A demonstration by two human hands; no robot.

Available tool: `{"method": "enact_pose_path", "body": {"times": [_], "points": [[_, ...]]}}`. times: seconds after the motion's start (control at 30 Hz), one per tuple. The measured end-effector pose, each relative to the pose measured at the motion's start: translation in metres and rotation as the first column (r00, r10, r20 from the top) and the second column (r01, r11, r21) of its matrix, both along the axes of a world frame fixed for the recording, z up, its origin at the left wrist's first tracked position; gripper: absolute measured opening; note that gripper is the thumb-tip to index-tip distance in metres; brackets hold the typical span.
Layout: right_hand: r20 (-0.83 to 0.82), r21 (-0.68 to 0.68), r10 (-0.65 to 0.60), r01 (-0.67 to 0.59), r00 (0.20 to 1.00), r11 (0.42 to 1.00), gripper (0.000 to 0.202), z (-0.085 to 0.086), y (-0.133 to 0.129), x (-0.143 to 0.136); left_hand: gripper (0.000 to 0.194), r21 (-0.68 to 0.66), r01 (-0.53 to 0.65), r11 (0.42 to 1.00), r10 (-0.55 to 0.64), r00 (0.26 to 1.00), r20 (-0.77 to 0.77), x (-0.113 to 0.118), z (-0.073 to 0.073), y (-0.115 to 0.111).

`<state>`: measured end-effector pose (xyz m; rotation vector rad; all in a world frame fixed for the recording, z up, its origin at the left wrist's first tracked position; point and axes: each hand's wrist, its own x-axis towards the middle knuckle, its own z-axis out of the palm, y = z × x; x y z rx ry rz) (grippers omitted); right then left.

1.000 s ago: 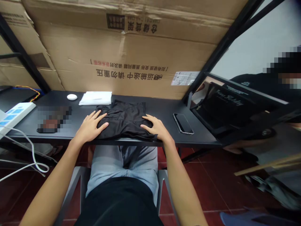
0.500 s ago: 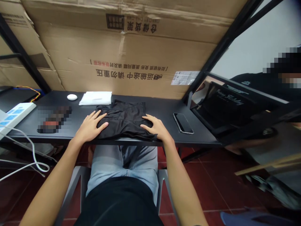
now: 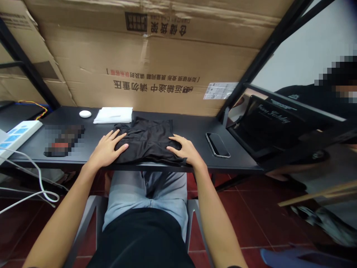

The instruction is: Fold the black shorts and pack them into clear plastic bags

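1. Black cloth [image 3: 147, 141] is being supported at the front edge of the desk [image 3: 195, 128], apparently for reach.
2. Its sides are being covered by left hand [image 3: 104, 149] and right hand [image 3: 186, 149], both spread, nothing pinched, probably for flatness.

The black garment [image 3: 146, 143] is made of thin-looking cloth, wrinkled and with a soft shine. The desk [image 3: 192, 128] is finished in smooth, matt black. The cardboard panel [image 3: 156, 56] is creased and rather rough. On the phone [image 3: 218, 145], a glossy, glass-like front is seen.
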<state>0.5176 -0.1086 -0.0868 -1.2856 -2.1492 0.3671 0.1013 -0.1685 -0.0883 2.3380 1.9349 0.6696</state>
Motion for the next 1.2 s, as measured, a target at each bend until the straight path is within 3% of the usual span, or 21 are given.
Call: {"method": "enact_pose_path", "body": {"times": [1.2], "points": [[0.008, 0.01, 0.004, -0.004, 1.0, 1.0, 0.055, 0.0007, -0.0007, -0.0003, 0.072, -0.001, -0.001, 1.0, 0.001, 1.0, 0.004, 0.0008, 0.0012, -0.0012]]}}
